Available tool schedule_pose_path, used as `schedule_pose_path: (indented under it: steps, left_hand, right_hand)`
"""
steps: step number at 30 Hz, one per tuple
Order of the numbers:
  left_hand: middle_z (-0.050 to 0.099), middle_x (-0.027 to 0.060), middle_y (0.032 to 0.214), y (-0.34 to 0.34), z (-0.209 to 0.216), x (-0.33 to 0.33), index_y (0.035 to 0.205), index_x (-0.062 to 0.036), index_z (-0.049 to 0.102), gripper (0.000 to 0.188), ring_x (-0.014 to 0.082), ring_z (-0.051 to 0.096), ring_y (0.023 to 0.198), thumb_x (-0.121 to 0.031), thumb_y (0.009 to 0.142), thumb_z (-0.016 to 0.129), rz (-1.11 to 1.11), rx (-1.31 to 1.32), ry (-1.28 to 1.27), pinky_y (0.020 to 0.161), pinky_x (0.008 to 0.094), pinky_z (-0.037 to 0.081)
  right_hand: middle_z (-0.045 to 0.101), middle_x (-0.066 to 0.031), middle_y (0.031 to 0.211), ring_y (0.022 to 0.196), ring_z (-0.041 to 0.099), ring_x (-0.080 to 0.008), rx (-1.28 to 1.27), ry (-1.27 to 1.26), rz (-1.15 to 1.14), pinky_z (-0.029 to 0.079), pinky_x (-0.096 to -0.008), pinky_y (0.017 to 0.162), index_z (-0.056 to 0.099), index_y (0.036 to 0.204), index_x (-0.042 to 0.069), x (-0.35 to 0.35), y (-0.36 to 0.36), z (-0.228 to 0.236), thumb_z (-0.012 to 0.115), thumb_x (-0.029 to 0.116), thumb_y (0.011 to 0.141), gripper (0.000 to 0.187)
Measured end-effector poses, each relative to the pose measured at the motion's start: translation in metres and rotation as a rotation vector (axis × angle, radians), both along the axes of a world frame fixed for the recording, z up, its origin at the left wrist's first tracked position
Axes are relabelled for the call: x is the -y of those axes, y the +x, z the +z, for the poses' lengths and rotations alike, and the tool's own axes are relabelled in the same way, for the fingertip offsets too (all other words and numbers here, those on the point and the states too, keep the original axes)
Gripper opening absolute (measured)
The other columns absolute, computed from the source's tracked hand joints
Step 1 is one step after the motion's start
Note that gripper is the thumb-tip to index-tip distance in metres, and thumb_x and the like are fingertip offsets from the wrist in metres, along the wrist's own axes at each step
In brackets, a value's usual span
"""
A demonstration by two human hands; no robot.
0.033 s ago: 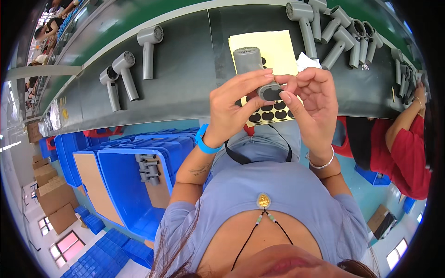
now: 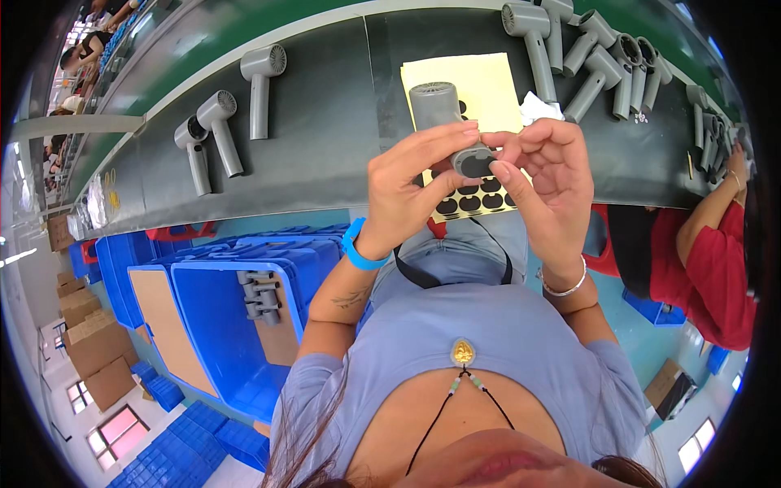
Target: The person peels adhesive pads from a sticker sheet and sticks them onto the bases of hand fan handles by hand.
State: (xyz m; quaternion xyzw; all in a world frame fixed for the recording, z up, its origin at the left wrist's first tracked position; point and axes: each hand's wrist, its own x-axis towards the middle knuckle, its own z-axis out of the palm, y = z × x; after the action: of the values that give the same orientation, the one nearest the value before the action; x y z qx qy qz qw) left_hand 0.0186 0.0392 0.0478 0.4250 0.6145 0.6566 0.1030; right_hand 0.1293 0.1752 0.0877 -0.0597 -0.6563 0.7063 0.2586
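From where I stand, the person at the dark table (image 2: 325, 98) has a grey dryer body (image 2: 434, 104) raised in front of the chest, over a yellow sheet (image 2: 468, 69). Its round head points to the far side, and the handle's end, capped by a black oval patch (image 2: 478, 166), faces the near side. The left hand (image 2: 404, 175) wraps the handle, fingers over the top and thumb underneath. The right hand (image 2: 553, 171) has its thumb and forefinger drawn close together at the patch's right edge, the other fingers curled loosely; I can't tell whether they actually pinch it. More black ovals (image 2: 447, 206) show on the sheet's near part.

Just right of the sheet sits a crumpled white paper (image 2: 537, 108), beside a cluster of grey dryers (image 2: 533, 49). Three other dryers (image 2: 259, 98) lie well apart to the left. Near left, below the table, stands a blue bin (image 2: 199, 325).
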Motion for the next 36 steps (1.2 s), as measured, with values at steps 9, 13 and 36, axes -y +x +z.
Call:
schedule_pose_path:
  steps: [9, 13, 36]
  left_hand:
    - [0.061, 0.0173, 0.124, 0.0000, 0.0079, 0.0050, 0.119, 0.0005, 0.064, 0.047, 0.0179, 0.064, 0.101, 0.009, 0.073, 0.073, -0.124, 0.193, 0.008, 0.071, 0.0240, 0.057]
    - [0.063, 0.0141, 0.120, 0.0005, 0.0064, 0.0031, 0.116, -0.0016, 0.067, 0.043, 0.0128, 0.067, 0.079, 0.009, 0.075, 0.072, -0.096, 0.182, 0.029, 0.068, 0.0242, 0.057]
    - [0.062, 0.0141, 0.121, -0.0018, 0.0087, 0.0041, 0.117, -0.0014, 0.066, 0.041, 0.0121, 0.066, 0.080, 0.006, 0.077, 0.072, -0.130, 0.200, 0.009, 0.069, 0.0234, 0.056]
  right_hand:
    - [0.059, -0.0085, 0.091, 0.103, 0.062, -0.0229, 0.017, 0.051, -0.018, 0.049, -0.0291, 0.086, 0.043, 0.110, 0.001, -0.0003, 0.0006, 0.0011, 0.063, -0.010, 0.085, 0.034]
    - [0.058, -0.0085, 0.094, 0.098, 0.063, -0.0170, 0.009, 0.103, -0.009, 0.051, -0.0288, 0.085, 0.044, 0.110, 0.000, -0.0018, 0.0002, 0.0008, 0.063, -0.009, 0.085, 0.033]
    - [0.059, -0.0067, 0.089, 0.098, 0.064, -0.0170, 0.047, 0.118, -0.012, 0.051, -0.0295, 0.085, 0.044, 0.108, 0.001, -0.0041, -0.0001, 0.0063, 0.063, -0.006, 0.086, 0.030]
